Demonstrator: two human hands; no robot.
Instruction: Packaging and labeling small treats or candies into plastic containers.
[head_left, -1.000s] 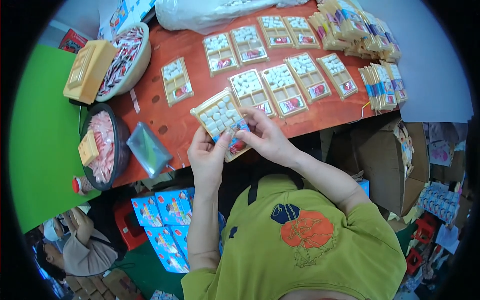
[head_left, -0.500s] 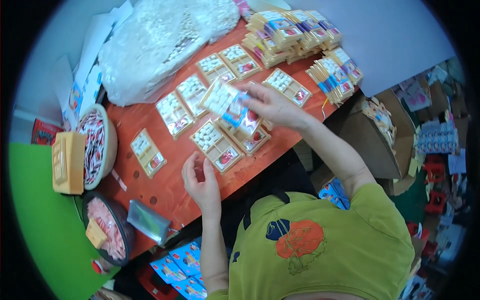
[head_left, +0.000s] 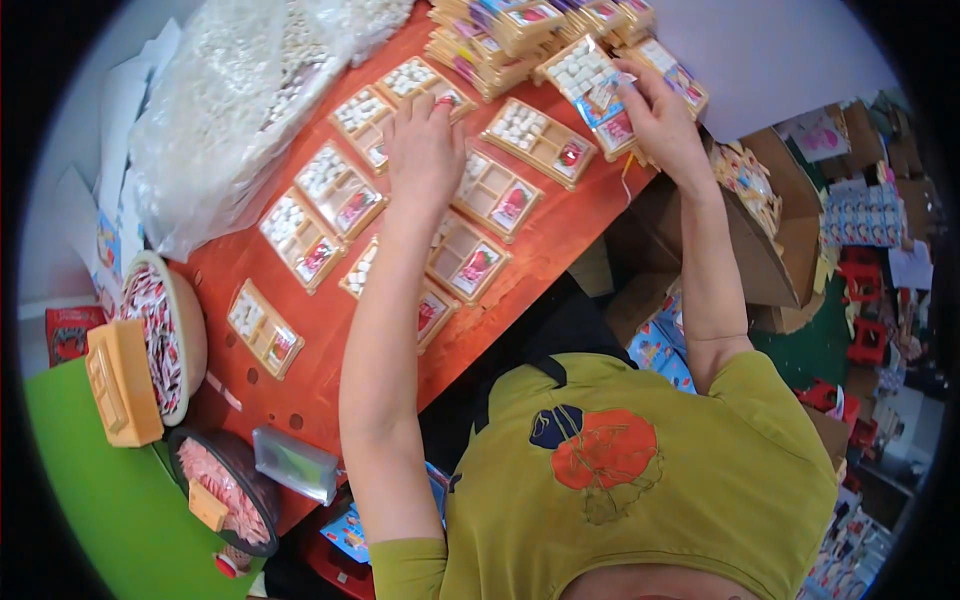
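Note:
My right hand is closed on a filled tray, tilted beside the stacks at the far right. The tray has white pieces at one end and a blue printed card at the other. My left hand reaches over the far trays with fingers stretched out, fingertips at the near end of a tray with white pieces and a small red packet. Several similar tan trays lie about it, such as one to its right and one to its left. My left forearm partly hides two nearer trays.
Stacks of packed trays stand at the back. A clear bag of white pieces lies far left. Bowls of striped packets and pink packets sit at the left edge, near a clear plastic container. A cardboard box stands right.
My right hand has carried the filled tray rightward and away to the stacks. My left hand has moved from the near edge to the far trays. The view has shifted slightly.

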